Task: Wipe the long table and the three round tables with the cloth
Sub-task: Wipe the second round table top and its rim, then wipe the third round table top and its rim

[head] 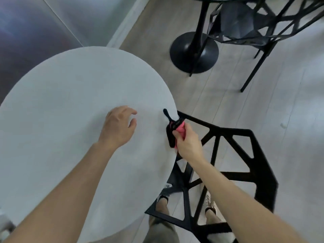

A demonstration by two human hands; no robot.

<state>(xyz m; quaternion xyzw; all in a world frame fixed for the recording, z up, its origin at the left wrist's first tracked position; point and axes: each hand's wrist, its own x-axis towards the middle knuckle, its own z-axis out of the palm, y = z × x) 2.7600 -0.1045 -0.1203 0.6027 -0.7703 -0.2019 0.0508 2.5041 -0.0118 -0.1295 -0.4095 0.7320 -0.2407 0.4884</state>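
Far left and taking up most of the view is the round white matte counter (61, 102), seen from above. The left hand (118, 128) sits out over the middle of it, palm down, fingers loosely curled and holding nothing. I honestly can't tell if the fingertips touch the surface or just float over it.

Moving right, the pink and black cloth (171, 137) is right at the counter's right edge, bunched up, with a thin black bit sticking out onto the top. The right hand (188, 145) has its fingers wrapped round it in a firm grip, pink showing between the fingers.

Just past that edge there's a black angular cut-out frame chair (264, 165) tucked close to the counter, and sandalled feet (163, 199) show through it on the pale wood plank floor (289, 102).

Up top right, well apart, stands a second counter's black pedestal base (193, 53) with another black geometric chair (245, 20) beside it.
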